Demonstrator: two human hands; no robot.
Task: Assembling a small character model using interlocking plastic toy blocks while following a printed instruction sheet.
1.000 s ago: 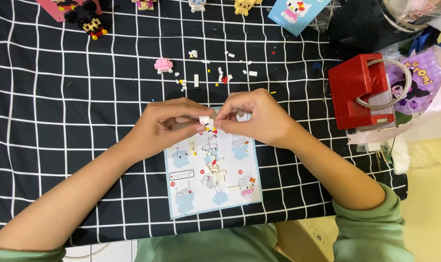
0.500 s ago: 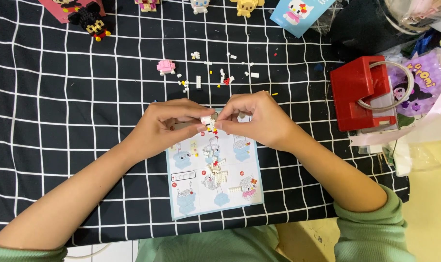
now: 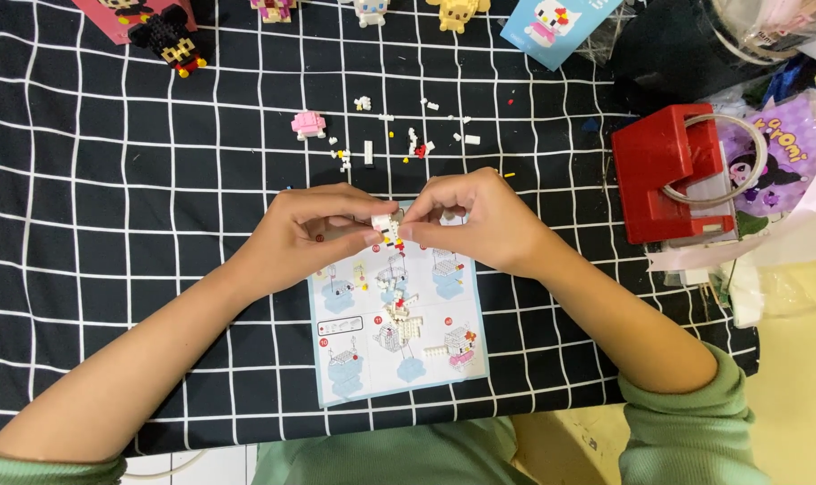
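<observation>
Black cloth with a white grid (image 3: 111,224) covers the table seen in the head view. Centre: the left hand (image 3: 305,235) and the right hand (image 3: 480,220) meet fingertip to fingertip, both pinching a small white brick model (image 3: 386,224) that sits between them, held just above the upper edge of a pale blue instruction sheet (image 3: 399,328). The model's lower part, with red and yellow bits, shows below the fingers. Beyond the hands, loose small bricks (image 3: 417,144) lie scattered on the cloth, with a pink brick piece (image 3: 308,124) to their left. Far edge: a black brick figure (image 3: 167,40) and a light blue box (image 3: 556,25). Right of the right hand, well apart, stands a red box (image 3: 664,171) bearing a clear ring.
</observation>
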